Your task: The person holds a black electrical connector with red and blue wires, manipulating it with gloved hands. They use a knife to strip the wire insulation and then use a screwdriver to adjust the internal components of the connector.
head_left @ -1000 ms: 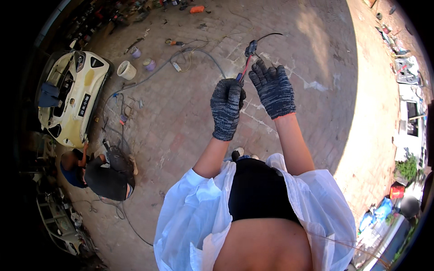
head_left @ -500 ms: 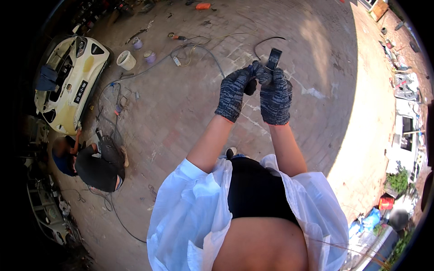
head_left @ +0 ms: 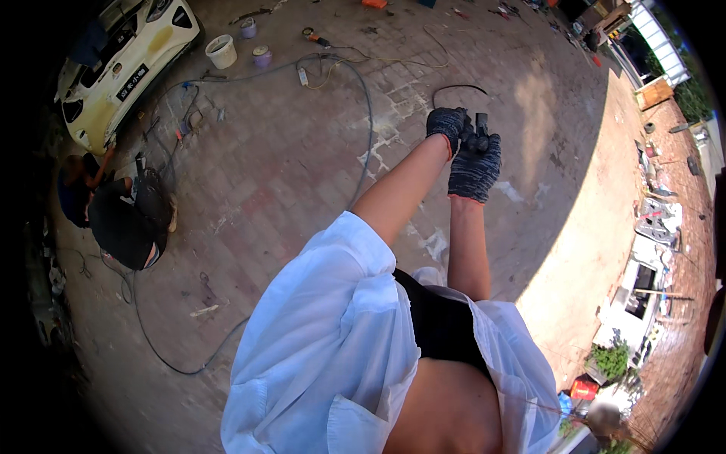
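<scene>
Here, nearest of all, a loose white shirt (head_left: 318, 303) hangs open over a black top (head_left: 442, 325), and both bare forearms reach up and away from it. The right hand (head_left: 475, 165), in a grey-and-black knitted glove with an orange cuff, has its fingers curled around a small dark block (head_left: 482, 121), whose end sticks up past the fingertips. The left hand (head_left: 448, 124), gloved alike, is bent in from the side with its fingers folded against the right hand's fingers and the block; whether it grips anything is hidden. Just beyond them a thin black cable (head_left: 460, 86) curves over the brick floor (head_left: 287, 197); its near end disappears by the left hand, so I cannot tell what it joins.

Further off to the left, a grey hose (head_left: 370, 106) bends across the floor near a white power strip (head_left: 303, 76) and an orange-and-black power tool (head_left: 319, 39). A white bucket (head_left: 221, 52) stands near two small purple tubs (head_left: 262, 57). Two people (head_left: 121, 227) crouch below a cream car bumper (head_left: 144, 57), one with an arm raised to its lower edge. Over on the sunlit right are a green plant (head_left: 609, 362) and a red box (head_left: 584, 390).
</scene>
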A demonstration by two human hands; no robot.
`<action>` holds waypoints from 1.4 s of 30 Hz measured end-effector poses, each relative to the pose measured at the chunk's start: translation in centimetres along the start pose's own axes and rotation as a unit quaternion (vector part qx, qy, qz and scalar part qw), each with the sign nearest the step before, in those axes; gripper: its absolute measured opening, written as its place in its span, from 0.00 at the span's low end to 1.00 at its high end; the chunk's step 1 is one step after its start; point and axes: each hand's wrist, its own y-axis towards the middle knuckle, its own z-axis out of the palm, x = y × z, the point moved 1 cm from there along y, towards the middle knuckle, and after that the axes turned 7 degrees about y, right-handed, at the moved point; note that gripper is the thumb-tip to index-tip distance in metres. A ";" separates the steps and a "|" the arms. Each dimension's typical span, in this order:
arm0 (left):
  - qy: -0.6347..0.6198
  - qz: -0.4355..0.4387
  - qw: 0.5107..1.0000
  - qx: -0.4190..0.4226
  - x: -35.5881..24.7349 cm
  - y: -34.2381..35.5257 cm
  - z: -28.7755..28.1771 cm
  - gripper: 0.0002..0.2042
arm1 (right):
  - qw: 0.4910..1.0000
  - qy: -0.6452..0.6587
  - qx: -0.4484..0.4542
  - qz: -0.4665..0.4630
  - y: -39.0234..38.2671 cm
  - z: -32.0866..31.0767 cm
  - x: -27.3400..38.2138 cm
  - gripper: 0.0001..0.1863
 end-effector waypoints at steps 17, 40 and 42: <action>-0.054 0.233 0.938 0.253 -1.5 -6.9 -5.1 0.16 | 0.852 -0.468 0.165 -0.165 -5.3 1.2 5.3 0.09; 0.062 0.252 0.953 0.158 -5.4 -14.6 -6.4 0.06 | 0.895 -0.379 0.231 -0.041 -6.4 5.4 8.2 0.18; 0.017 0.241 0.958 0.158 -5.6 -14.7 -6.5 0.04 | 0.903 -0.362 0.232 0.002 -6.4 5.3 8.1 0.18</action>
